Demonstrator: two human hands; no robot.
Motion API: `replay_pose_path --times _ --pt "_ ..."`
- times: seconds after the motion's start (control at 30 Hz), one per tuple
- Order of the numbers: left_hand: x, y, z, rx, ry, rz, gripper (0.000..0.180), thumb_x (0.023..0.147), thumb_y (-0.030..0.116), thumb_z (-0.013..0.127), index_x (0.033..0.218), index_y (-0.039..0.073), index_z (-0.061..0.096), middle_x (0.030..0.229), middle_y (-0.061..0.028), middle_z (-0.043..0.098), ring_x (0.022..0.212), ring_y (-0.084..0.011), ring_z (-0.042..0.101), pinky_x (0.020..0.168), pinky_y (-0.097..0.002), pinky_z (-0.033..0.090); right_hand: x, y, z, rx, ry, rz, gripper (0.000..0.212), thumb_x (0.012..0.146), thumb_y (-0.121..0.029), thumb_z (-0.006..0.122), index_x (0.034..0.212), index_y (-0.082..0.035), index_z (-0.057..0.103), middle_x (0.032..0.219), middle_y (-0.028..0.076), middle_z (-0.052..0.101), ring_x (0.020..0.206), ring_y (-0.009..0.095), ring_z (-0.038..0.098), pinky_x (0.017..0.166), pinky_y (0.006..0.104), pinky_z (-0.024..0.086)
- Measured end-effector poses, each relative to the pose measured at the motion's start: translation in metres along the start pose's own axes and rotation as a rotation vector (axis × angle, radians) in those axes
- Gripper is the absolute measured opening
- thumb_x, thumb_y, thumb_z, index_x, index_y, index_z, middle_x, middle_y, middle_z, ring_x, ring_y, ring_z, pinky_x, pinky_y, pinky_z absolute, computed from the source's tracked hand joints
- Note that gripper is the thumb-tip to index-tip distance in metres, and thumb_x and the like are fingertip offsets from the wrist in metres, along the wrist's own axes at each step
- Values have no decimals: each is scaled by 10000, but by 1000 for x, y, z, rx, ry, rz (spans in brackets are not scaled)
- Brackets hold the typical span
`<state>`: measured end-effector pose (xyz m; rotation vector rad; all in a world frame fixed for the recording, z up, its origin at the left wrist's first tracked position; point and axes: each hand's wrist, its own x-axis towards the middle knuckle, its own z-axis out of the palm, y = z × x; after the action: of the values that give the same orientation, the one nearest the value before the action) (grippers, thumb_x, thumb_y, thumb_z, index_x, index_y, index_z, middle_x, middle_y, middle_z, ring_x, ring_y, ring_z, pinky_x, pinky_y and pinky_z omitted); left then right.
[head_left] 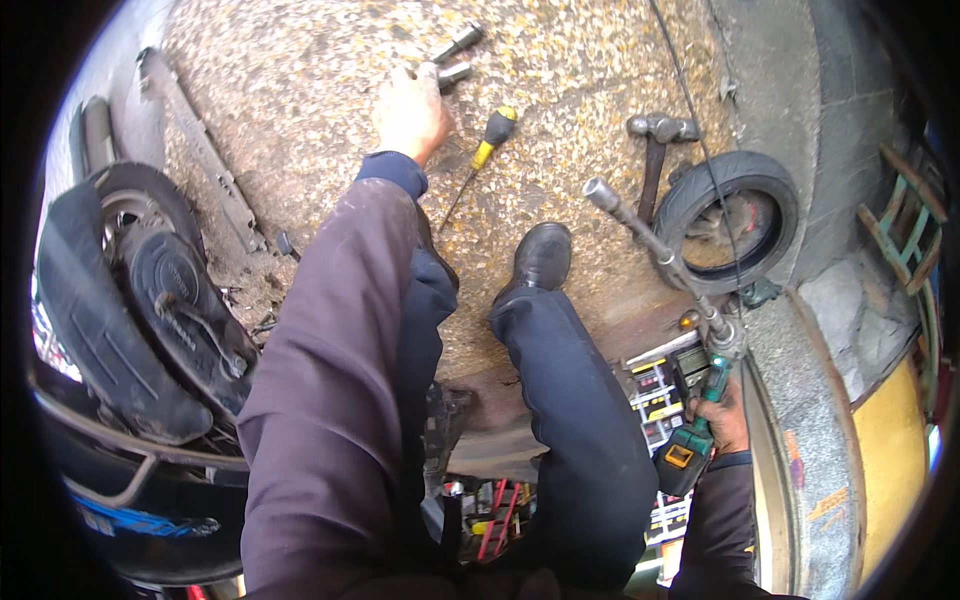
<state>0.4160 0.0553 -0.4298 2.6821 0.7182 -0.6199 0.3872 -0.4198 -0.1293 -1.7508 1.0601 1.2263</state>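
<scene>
My left hand [412,112] is stretched out low over the pebbled floor, its fingers closed on the end of a short metal socket [455,74]. Just beyond it lies a second, darker socket [461,42]. A yellow-and-black screwdriver [488,147] rests on the floor to the right of that hand. At the lower right, my right hand [728,412] grips a green cordless impact wrench [714,385]. A long extension bar [655,245] with a socket at its tip runs from the wrench toward the upper left.
A hammer [656,150] lies beside a small tyre [778,215] on the right. A thin cable [690,95] crosses there. Left of me stands a scooter [170,260], with a long metal strip [205,150] nearby. Tool trays [655,390] sit beside my right leg.
</scene>
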Motion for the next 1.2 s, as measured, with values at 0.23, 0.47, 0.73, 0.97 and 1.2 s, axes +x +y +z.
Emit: replay_pose_path --times 0.23,0.47,0.73,0.97,1.2 --pt "-38 -6 -29 -73 -363 108 231 773 162 621 967 55 687 890 -222 681 862 -384 657 788 -463 521 -10 0 1 82 -62 -53 423 675 6 648 1076 -27 520 750 54 563 579 158 553 535 285 469" --pt "-225 -3 -295 -1097 -689 -104 215 760 -10 711 952 24 619 890 -53 622 797 -122 582 716 -288 502 -147 -51 -16 64 -76 -136 531 643 28 686 1150 -21 535 794 41 574 653 174 594 582 301 508" --pt "-368 8 -565 -1716 -299 -144 266 770 -23 619 1031 19 594 952 -92 646 808 -158 632 712 -309 561 -320 -185 -21 10 -285 -447 404 669 13 666 1051 -38 544 699 43 571 538 172 579 505 318 494" --pt "-352 -45 -638 -1958 29 -348 113 868 124 631 934 33 624 832 -65 654 688 -120 599 594 -278 526 -384 -309 31 -76 -399 -630 332 660 27 642 957 -45 513 714 74 579 554 208 588 529 357 516" --pt "-271 -140 -689 -1926 285 -521 135 842 132 649 761 24 633 685 -42 607 571 -102 551 539 -256 467 -421 -424 120 -151 -267 -597 344 666 35 635 992 -8 536 694 78 583 565 224 604 551 342 525"
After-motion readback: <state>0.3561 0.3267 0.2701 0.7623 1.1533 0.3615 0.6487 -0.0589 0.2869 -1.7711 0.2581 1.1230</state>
